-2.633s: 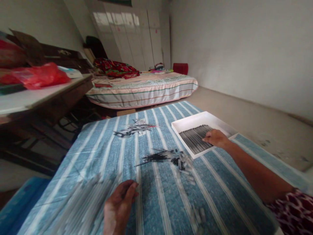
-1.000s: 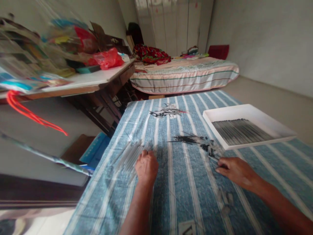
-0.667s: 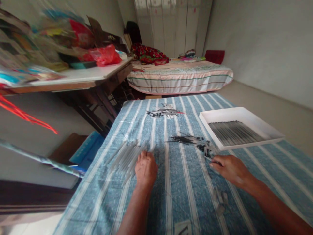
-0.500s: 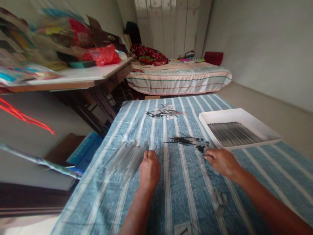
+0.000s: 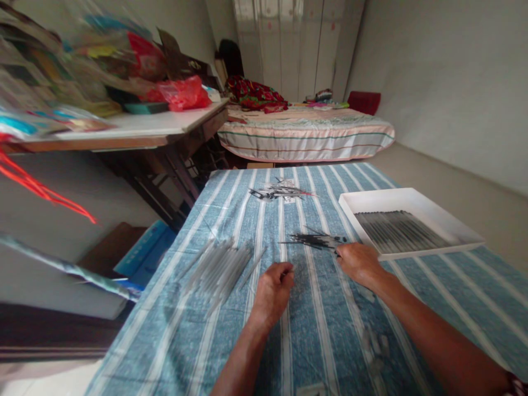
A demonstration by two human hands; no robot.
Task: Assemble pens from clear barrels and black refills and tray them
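Note:
My left hand is closed in a pinch over the cloth, to the right of a spread of translucent grey tubes. Whatever its fingers hold is too small to make out. At the right end of a heap of thin black sticks is my right hand, its fingers closed and pointing at the heap. Its fingertips hide what they grip. A white open box beyond that hand holds a neat row of dark-tipped grey tubes.
A blue striped cloth covers the table. Farther back lies another small pile of dark thin pieces. Small clear pieces lie near the right forearm. A cluttered side table stands left, a bed behind.
My left hand has moved right, away from the grey tubes. My right hand has shifted slightly left along the black heap. The view has shifted a little.

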